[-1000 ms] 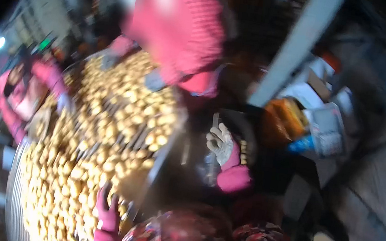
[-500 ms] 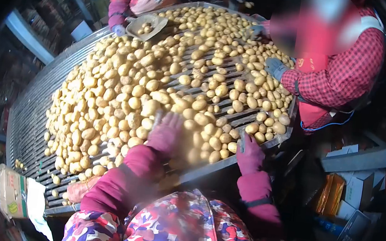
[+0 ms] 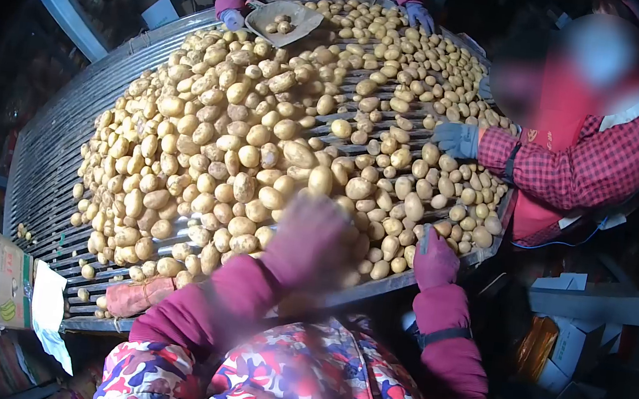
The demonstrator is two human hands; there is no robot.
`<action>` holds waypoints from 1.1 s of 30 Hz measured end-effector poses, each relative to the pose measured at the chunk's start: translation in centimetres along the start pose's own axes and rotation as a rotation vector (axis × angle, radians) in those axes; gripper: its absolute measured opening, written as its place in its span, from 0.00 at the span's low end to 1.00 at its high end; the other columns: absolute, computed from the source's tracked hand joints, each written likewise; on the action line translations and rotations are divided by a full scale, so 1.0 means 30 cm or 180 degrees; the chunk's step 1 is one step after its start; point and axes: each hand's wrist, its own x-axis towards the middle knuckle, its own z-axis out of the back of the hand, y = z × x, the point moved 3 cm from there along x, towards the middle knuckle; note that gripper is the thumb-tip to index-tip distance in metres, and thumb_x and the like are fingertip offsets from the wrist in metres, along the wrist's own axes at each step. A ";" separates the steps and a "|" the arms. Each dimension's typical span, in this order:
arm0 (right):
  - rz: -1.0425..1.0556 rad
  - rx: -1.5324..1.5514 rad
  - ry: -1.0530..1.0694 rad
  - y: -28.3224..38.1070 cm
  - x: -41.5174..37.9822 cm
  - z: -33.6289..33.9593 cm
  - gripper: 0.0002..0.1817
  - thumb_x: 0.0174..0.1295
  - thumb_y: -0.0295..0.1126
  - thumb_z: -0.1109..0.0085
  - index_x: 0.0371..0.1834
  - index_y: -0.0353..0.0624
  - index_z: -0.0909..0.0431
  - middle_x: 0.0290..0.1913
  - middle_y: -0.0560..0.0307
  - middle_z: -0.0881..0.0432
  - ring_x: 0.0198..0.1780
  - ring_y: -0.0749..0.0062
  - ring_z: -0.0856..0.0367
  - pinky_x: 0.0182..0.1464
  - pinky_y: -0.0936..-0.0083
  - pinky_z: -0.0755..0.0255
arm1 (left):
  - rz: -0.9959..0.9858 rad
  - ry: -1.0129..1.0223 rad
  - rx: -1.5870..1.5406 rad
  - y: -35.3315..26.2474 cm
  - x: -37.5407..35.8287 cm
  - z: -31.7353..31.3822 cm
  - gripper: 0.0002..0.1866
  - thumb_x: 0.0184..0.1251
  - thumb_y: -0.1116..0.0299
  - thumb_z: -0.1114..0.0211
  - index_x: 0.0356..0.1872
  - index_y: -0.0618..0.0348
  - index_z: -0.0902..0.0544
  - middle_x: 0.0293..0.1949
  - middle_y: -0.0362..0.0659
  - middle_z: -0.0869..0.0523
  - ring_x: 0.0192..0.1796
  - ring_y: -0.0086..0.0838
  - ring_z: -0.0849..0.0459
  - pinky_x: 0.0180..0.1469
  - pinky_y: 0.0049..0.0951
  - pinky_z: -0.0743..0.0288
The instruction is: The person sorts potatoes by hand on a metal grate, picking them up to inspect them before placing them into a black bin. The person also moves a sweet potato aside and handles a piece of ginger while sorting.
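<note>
A cardboard box (image 3: 3,289) sits at the far left, below the slatted sorting table (image 3: 59,157). Potatoes (image 3: 247,133) cover the table's slats in a thick layer. The person's left hand (image 3: 313,235), in a magenta glove, hovers blurred over the near potatoes; whether its fingers are spread or curled cannot be told. The right hand (image 3: 435,257), gloved alike, rests at the table's near edge beside potatoes, its grasp unclear. A co-worker's grey-gloved hand (image 3: 456,139) lies on potatoes further right.
</note>
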 end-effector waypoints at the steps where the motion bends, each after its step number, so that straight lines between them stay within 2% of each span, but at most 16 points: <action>1: -0.0007 -0.0001 0.0002 0.005 0.000 0.002 0.19 0.70 0.43 0.50 0.62 0.52 0.29 0.48 0.47 0.16 0.47 0.47 0.14 0.45 0.48 0.22 | 0.0341 -0.0583 0.0124 0.091 -0.006 -0.034 0.36 0.59 0.61 0.34 0.71 0.54 0.31 0.66 0.50 0.25 0.74 0.49 0.34 0.78 0.53 0.49; 3: 0.0036 -0.0021 -0.0049 0.009 -0.007 0.011 0.20 0.69 0.44 0.48 0.62 0.52 0.29 0.50 0.46 0.17 0.47 0.47 0.14 0.45 0.49 0.22 | 0.0586 -0.1350 0.0374 0.233 0.029 -0.098 0.39 0.59 0.55 0.32 0.72 0.56 0.33 0.68 0.51 0.27 0.74 0.50 0.35 0.78 0.53 0.49; 8: 0.0084 -0.0021 -0.0143 -0.001 -0.009 0.016 0.23 0.67 0.46 0.44 0.63 0.53 0.29 0.52 0.47 0.18 0.47 0.47 0.14 0.45 0.49 0.21 | 0.0213 -0.0489 0.0624 0.153 0.176 -0.171 0.44 0.58 0.53 0.33 0.76 0.53 0.40 0.72 0.51 0.31 0.76 0.45 0.37 0.79 0.50 0.50; 9: 0.0081 0.0000 -0.0144 0.002 -0.012 0.018 0.24 0.66 0.46 0.43 0.64 0.53 0.29 0.53 0.47 0.18 0.47 0.47 0.14 0.46 0.50 0.22 | -0.0136 -0.0787 0.0106 0.125 0.183 -0.166 0.40 0.59 0.55 0.35 0.74 0.53 0.36 0.71 0.51 0.31 0.75 0.46 0.36 0.76 0.51 0.44; 11: 0.0026 0.0028 -0.0140 0.006 -0.014 0.024 0.25 0.65 0.45 0.41 0.64 0.52 0.28 0.53 0.48 0.17 0.49 0.48 0.15 0.49 0.51 0.22 | -0.0704 -0.0714 0.0673 0.066 0.218 -0.177 0.31 0.63 0.56 0.39 0.67 0.54 0.29 0.70 0.52 0.30 0.72 0.45 0.33 0.68 0.52 0.33; 12: -0.0018 0.0073 -0.0159 0.007 -0.012 0.030 0.26 0.63 0.43 0.39 0.65 0.51 0.26 0.53 0.49 0.17 0.51 0.48 0.16 0.52 0.53 0.23 | -0.0652 -0.0228 0.0485 -0.001 0.213 -0.107 0.22 0.65 0.56 0.42 0.57 0.56 0.22 0.64 0.53 0.25 0.64 0.46 0.25 0.56 0.51 0.25; 13: -0.0036 0.0049 -0.0166 0.010 -0.010 0.033 0.26 0.63 0.43 0.39 0.65 0.51 0.26 0.53 0.49 0.17 0.51 0.48 0.16 0.52 0.53 0.23 | -0.0672 -0.0240 0.0466 -0.022 0.225 -0.113 0.22 0.65 0.56 0.42 0.57 0.56 0.22 0.64 0.53 0.25 0.64 0.46 0.25 0.56 0.51 0.25; 15: -0.0097 0.0132 -0.0196 0.011 -0.015 0.036 0.26 0.63 0.43 0.39 0.65 0.51 0.26 0.53 0.48 0.17 0.52 0.49 0.17 0.52 0.53 0.23 | 0.0300 0.0306 -0.0777 -0.027 0.251 -0.153 0.20 0.66 0.55 0.42 0.51 0.56 0.20 0.57 0.52 0.20 0.56 0.48 0.20 0.52 0.48 0.23; 16: -0.0127 0.0193 -0.0212 0.013 -0.020 0.044 0.26 0.63 0.43 0.38 0.65 0.50 0.25 0.52 0.47 0.16 0.52 0.49 0.17 0.53 0.54 0.23 | -0.0466 -0.0019 -0.0145 -0.022 0.236 -0.150 0.21 0.63 0.53 0.40 0.51 0.56 0.20 0.49 0.51 0.18 0.51 0.51 0.19 0.52 0.48 0.22; 17: -0.0177 0.0167 -0.0226 0.007 -0.029 0.043 0.26 0.63 0.43 0.38 0.65 0.50 0.25 0.52 0.47 0.16 0.52 0.49 0.17 0.53 0.54 0.23 | -0.0422 0.0044 -0.0435 -0.004 0.239 -0.160 0.24 0.57 0.55 0.35 0.52 0.56 0.22 0.49 0.51 0.20 0.53 0.49 0.20 0.52 0.47 0.23; 19: 0.0021 0.0320 -0.0499 0.009 -0.033 0.046 0.26 0.64 0.43 0.39 0.65 0.50 0.25 0.51 0.46 0.16 0.52 0.48 0.17 0.53 0.54 0.23 | -0.0548 -0.0288 -0.0488 0.000 0.160 -0.100 0.17 0.60 0.56 0.36 0.45 0.56 0.16 0.46 0.48 0.17 0.51 0.44 0.17 0.50 0.43 0.22; 22: -0.0036 0.0276 -0.0486 0.004 -0.027 0.028 0.25 0.64 0.43 0.39 0.64 0.50 0.24 0.50 0.46 0.16 0.51 0.48 0.17 0.52 0.54 0.23 | -0.0923 -0.0507 -0.0094 0.040 0.084 0.010 0.19 0.59 0.55 0.36 0.45 0.58 0.16 0.45 0.50 0.17 0.54 0.46 0.19 0.52 0.44 0.24; 23: 0.0011 0.0283 -0.0538 -0.002 -0.026 0.017 0.25 0.64 0.43 0.39 0.64 0.50 0.24 0.50 0.46 0.16 0.51 0.48 0.17 0.52 0.54 0.23 | -0.0072 -0.0246 -0.0475 0.093 0.103 0.008 0.21 0.58 0.55 0.35 0.47 0.59 0.18 0.47 0.52 0.19 0.59 0.48 0.24 0.57 0.49 0.27; 27: 0.0139 0.0291 -0.0679 -0.009 -0.024 0.008 0.25 0.63 0.42 0.38 0.62 0.48 0.23 0.48 0.46 0.16 0.50 0.48 0.17 0.52 0.53 0.24 | -0.0507 -0.1833 0.0606 0.361 0.177 0.008 0.24 0.52 0.57 0.31 0.49 0.58 0.20 0.52 0.49 0.22 0.62 0.49 0.28 0.63 0.49 0.31; 29: 0.0115 0.0247 -0.0619 -0.012 -0.022 0.010 0.25 0.62 0.42 0.37 0.62 0.47 0.23 0.49 0.45 0.16 0.51 0.48 0.17 0.52 0.54 0.24 | -0.0645 -0.1579 0.0244 0.475 0.218 -0.044 0.23 0.51 0.58 0.30 0.48 0.55 0.20 0.52 0.49 0.23 0.61 0.49 0.27 0.62 0.49 0.30; 33: 0.0139 0.0218 -0.0668 -0.013 -0.032 0.015 0.26 0.62 0.42 0.37 0.63 0.47 0.24 0.50 0.45 0.16 0.52 0.48 0.18 0.54 0.54 0.24 | -0.0615 -0.0832 -0.0247 0.429 0.191 -0.006 0.19 0.50 0.61 0.30 0.45 0.50 0.18 0.53 0.47 0.24 0.60 0.49 0.27 0.58 0.48 0.27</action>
